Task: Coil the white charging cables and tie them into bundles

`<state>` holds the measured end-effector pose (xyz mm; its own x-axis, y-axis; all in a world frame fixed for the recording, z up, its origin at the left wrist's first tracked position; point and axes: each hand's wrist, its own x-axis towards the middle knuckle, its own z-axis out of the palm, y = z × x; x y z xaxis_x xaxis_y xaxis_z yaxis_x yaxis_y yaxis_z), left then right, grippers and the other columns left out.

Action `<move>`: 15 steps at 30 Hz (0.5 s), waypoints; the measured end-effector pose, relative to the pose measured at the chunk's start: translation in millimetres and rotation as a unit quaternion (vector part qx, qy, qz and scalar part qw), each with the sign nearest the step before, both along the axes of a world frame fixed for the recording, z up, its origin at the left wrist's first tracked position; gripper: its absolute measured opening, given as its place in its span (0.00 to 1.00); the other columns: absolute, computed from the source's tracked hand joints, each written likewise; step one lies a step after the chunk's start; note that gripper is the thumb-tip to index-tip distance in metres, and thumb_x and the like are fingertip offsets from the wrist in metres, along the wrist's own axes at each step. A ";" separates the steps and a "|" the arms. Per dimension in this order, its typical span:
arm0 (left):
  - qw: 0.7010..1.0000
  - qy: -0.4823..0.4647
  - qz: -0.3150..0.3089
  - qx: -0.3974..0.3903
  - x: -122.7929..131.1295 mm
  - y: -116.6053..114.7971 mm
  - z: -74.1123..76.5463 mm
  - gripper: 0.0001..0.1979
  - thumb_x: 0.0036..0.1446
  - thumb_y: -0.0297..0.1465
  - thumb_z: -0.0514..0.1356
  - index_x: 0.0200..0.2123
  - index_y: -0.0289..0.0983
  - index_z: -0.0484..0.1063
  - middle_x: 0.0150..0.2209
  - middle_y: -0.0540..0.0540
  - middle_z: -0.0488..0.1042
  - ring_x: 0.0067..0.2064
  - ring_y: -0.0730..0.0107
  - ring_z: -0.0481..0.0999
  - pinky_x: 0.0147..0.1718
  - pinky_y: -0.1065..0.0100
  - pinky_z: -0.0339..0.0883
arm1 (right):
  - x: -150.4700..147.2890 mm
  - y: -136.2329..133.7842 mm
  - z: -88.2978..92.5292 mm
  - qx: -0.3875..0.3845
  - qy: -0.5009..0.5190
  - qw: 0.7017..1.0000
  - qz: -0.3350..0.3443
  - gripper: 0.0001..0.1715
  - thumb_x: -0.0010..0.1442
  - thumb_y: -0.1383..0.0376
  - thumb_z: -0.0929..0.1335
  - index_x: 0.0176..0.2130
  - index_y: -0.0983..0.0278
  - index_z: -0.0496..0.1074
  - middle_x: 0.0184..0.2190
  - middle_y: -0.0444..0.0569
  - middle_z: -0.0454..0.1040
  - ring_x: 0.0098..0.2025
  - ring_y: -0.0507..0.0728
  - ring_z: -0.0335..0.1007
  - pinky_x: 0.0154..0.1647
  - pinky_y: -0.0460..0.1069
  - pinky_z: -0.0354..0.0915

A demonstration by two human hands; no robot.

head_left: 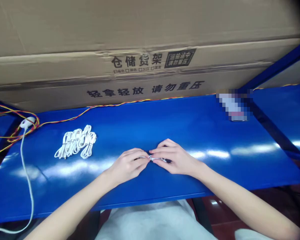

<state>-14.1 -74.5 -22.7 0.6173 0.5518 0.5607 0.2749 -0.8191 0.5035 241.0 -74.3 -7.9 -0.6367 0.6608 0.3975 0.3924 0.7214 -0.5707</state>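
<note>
Both hands meet over the middle of a blue table top [215,133]. My left hand [128,165] and my right hand [173,158] pinch a small white bundled cable [152,158] between their fingertips; most of it is hidden under the fingers. To the left lies a pile of several tied white cable bundles [76,143], apart from both hands.
Large cardboard boxes [140,50] with printed characters stand along the table's back edge. Red-and-yellow twisted wires [65,118] run along the back and bunch at the left. A white cord with a plug [27,166] trails off the left front edge. A blurred small object [233,105] lies back right.
</note>
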 end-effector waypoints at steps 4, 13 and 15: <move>0.999 0.020 -0.005 0.050 -0.7 -2.6 3.2 0.11 0.63 0.22 0.63 0.48 0.37 0.75 0.43 0.43 0.82 0.47 0.62 0.83 0.49 0.59 0.80 | -0.7 -1.0 2.5 0.001 -0.029 1.000 0.001 0.15 0.70 0.63 0.69 0.54 0.61 0.78 0.45 0.50 0.83 0.47 0.59 0.72 0.50 0.57 0.69; 0.995 0.066 -0.012 0.076 -2.0 -3.2 4.0 0.14 0.65 0.22 0.61 0.52 0.36 0.73 0.44 0.39 0.80 0.48 0.59 0.81 0.42 0.63 0.81 | -7.3 -8.2 -1.5 -0.047 -0.037 0.997 -0.039 0.15 0.69 0.62 0.70 0.54 0.62 0.76 0.42 0.52 0.79 0.48 0.60 0.69 0.50 0.57 0.67; 0.995 0.066 -0.011 0.075 -2.6 -2.8 3.6 0.14 0.64 0.22 0.62 0.53 0.35 0.73 0.45 0.38 0.80 0.49 0.58 0.81 0.43 0.62 0.80 | -10.8 -11.9 -3.3 -0.069 -0.029 0.993 -0.091 0.12 0.68 0.62 0.72 0.51 0.61 0.77 0.43 0.52 0.79 0.49 0.61 0.69 0.51 0.58 0.67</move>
<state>-16.7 -77.4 -19.1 0.7018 0.4528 0.5499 0.3111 -0.8893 0.3352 230.2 -86.2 -11.2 -0.5199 0.8131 0.2618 0.5444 0.5516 -0.6320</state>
